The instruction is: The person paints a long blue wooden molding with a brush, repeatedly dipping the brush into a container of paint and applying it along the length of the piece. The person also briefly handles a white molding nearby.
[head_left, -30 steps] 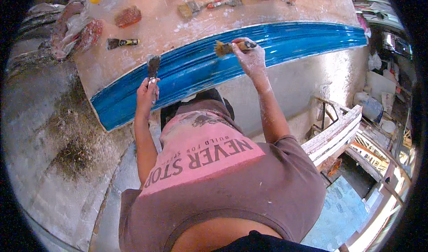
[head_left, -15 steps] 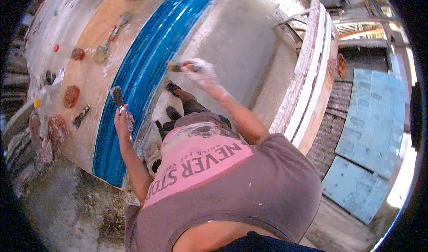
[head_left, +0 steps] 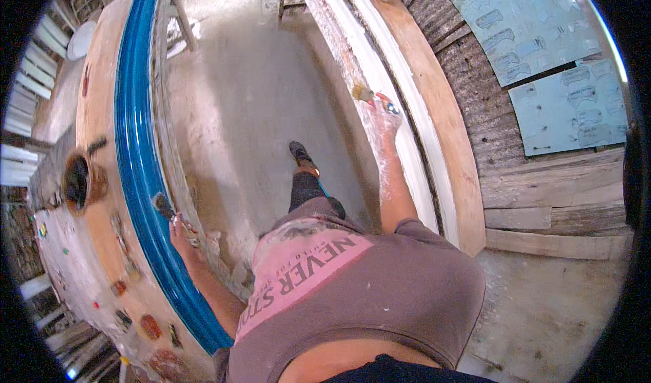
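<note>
My left hand [head_left: 182, 235] is closed around a paintbrush with dark bristles [head_left: 162, 207], held up beside the long, glossy blue moulding [head_left: 139, 112]. Whether the brush touches the blue surface I cannot tell. My right hand [head_left: 385, 120], smeared with white, grips another paintbrush with tan bristles [head_left: 361, 93]; red and a bit of blue show at its fingers. That hand is over the long white moulding [head_left: 415, 156] on my right, and I cannot make out any contact with it. Much of both handles is hidden in the fingers.
A brown pot [head_left: 76, 182] stands on the wooden worktop [head_left: 102, 105] at left, with a loose brush [head_left: 122, 237] and several small items near it. Between the two benches runs a concrete floor [head_left: 251, 78]. Light-blue sheets [head_left: 576, 105] lie beyond corrugated panels at right.
My view has swung to the right, so the blue moulding sits farther left. My right hand has gone from near the blue moulding to the white one. Both brushes stay held.
</note>
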The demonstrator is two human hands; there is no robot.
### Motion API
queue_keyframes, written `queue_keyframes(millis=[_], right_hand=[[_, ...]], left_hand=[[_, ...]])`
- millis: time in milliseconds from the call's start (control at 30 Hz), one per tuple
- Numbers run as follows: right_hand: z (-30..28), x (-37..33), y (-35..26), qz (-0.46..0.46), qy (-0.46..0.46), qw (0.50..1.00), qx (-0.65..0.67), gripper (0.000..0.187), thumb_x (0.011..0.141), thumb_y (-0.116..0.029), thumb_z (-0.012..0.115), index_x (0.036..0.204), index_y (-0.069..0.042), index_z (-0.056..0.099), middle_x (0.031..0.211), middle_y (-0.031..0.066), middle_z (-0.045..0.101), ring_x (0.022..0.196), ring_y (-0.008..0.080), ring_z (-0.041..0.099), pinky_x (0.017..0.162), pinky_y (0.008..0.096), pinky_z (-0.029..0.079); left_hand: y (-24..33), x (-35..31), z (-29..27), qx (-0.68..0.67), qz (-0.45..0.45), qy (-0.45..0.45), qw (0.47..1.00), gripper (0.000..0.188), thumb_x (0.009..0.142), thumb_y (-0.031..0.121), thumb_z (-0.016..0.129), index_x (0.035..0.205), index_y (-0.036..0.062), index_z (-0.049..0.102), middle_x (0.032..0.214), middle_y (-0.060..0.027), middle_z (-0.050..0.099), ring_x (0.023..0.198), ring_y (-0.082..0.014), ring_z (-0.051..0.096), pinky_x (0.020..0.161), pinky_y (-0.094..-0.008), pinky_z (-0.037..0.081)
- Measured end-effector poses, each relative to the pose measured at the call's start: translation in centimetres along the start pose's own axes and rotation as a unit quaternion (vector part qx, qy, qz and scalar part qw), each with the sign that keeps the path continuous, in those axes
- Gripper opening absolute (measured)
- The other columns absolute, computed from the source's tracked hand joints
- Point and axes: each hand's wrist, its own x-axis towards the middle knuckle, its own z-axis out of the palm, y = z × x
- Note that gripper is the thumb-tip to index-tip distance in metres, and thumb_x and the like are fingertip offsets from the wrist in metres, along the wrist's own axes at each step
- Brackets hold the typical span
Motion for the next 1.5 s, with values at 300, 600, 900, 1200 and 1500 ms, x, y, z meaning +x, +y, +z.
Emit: queue_keyframes(millis=[300,600,900,1200,1500], right_hand=[[4.8,36.6,-3.1,-0.167,0.073,0.983,-0.026,0.017,0.089,-0.001,0.067,0.106,0.001,0.068,0.097,0.0062,0.067,0.087,0.0132,0.065,0.081,0.026,0.054],[12.1,78.8,4.2,-0.37,0.029,0.801,-0.47,0.019,0.081,-0.019,0.075,0.097,-0.011,0.073,0.092,0.0104,0.072,0.086,0.0266,0.069,0.08,0.0368,0.053],[14.9,92.3,13.5,-0.499,-0.188,0.605,-0.591,0.023,0.081,-0.025,0.067,0.098,-0.011,0.074,0.112,0.0057,0.07,0.107,0.0236,0.064,0.092,0.0383,0.052],[12.8,86.1,8.4,-0.293,-0.262,0.698,-0.599,0.026,0.085,-0.017,0.067,0.103,0.002,0.067,0.102,0.0178,0.068,0.094,0.034,0.063,0.082,0.0453,0.05],[16.1,72.0,-2.8,-0.406,-0.139,0.709,-0.56,0.026,0.087,-0.02,0.067,0.102,0.0,0.069,0.091,0.0187,0.068,0.088,0.0352,0.064,0.081,0.0423,0.051]], left_hand=[[-3.7,9.0,25.5,0.041,-0.037,0.001,0.998,0.016,0.093,0.025,0.064,0.101,0.0126,0.06,0.073,0.002,0.054,0.06,-0.0107,0.054,0.048,-0.0275,0.045],[-5.3,10.6,49.1,0.034,-0.134,-0.033,0.99,0.014,0.096,0.018,0.06,0.105,0.0085,0.058,0.077,-0.0006,0.055,0.063,-0.0127,0.056,0.053,-0.0297,0.048],[-3.7,10.8,56.2,0.071,-0.139,0.029,0.987,0.015,0.096,0.023,0.061,0.099,0.0085,0.057,0.076,0.0013,0.054,0.065,-0.0107,0.054,0.058,-0.0273,0.047],[-2.9,10.2,56.3,0.117,-0.141,0.025,0.983,0.021,0.094,0.03,0.063,0.091,0.0113,0.056,0.074,0.0019,0.053,0.064,-0.0091,0.053,0.054,-0.0267,0.043],[-5.0,5.4,45.0,-0.033,-0.089,0.091,0.991,0.016,0.095,0.024,0.062,0.104,0.0109,0.06,0.075,0.0017,0.056,0.062,-0.0103,0.056,0.054,-0.0277,0.047]])
